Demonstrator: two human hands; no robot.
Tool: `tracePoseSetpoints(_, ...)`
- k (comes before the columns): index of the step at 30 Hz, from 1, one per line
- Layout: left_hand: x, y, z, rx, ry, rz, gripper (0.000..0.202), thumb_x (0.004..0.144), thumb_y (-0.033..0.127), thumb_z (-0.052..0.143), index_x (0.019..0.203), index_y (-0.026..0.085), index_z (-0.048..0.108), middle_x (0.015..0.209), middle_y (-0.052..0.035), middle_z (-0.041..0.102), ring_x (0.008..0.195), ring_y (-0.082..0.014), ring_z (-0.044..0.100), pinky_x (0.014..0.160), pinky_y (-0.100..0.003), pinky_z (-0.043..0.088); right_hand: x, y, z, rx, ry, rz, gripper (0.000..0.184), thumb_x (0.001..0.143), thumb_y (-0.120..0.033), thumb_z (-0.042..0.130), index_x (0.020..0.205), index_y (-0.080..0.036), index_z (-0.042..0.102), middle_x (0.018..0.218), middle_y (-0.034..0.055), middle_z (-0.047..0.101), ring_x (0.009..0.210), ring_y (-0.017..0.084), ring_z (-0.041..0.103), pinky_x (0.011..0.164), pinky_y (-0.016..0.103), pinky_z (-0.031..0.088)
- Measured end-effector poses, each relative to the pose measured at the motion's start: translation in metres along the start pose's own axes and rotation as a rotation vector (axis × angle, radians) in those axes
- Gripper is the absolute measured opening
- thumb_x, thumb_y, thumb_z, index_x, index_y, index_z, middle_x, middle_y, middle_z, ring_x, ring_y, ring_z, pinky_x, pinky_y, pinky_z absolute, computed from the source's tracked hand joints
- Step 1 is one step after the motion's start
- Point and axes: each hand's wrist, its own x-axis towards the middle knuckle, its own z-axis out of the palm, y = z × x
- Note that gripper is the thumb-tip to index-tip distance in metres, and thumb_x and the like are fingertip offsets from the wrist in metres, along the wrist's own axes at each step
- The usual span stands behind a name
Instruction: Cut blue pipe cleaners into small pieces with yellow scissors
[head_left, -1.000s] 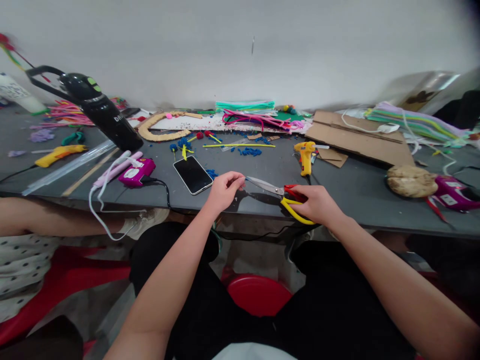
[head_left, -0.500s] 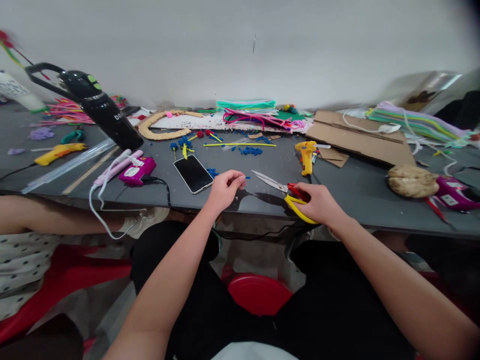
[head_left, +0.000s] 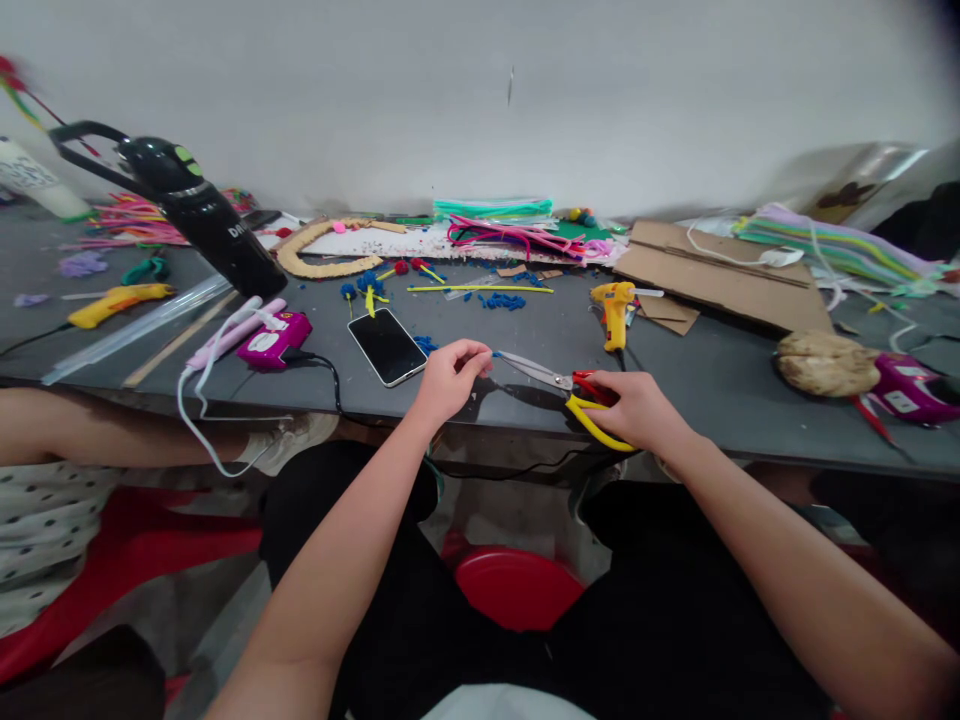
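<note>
Between the thumb and fingertips of my left hand (head_left: 452, 378) is a short blue pipe cleaner (head_left: 496, 354), with only its end showing. My right hand (head_left: 651, 408) grips a pair of scissors (head_left: 553, 379) by the yellow and red handles. The blade tips meet the blue end just beside my left fingertips. A phone (head_left: 388, 347) lies on the table to the left of that hand. Beyond the hands are a pile of blue cut pieces (head_left: 504, 300) and a long yellow pipe cleaner (head_left: 480, 290).
A yellow glue gun (head_left: 616, 312) stands behind the scissors. To the left are a purple power block (head_left: 275, 341) with cables and a black bottle (head_left: 217, 230). Cardboard sheets (head_left: 720, 272) lie at the back right. At the far left shows another person's leg (head_left: 112, 428).
The scissors have moved slightly left, and their blades have come closer together at the blue pipe cleaner's end. My left hand has stayed almost in place.
</note>
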Motion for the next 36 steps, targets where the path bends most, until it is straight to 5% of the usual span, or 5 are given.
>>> tracePoseSetpoints(36,0.0001,0.0028,0.0003,0.003,-0.027,-0.012,0.019,0.085,0.033,0.06,0.085,0.015,0.067,0.072,-0.0035,0.069,0.063,-0.0135,0.064,0.065,-0.026,0.053,0.0008,-0.0011,-0.0013,-0.013,-0.017,0.012,0.021,0.076,-0.037,0.061,0.082,-0.018,0.069,0.064,0.0019,0.063,0.054,0.014,0.048,0.053,0.026,0.036)
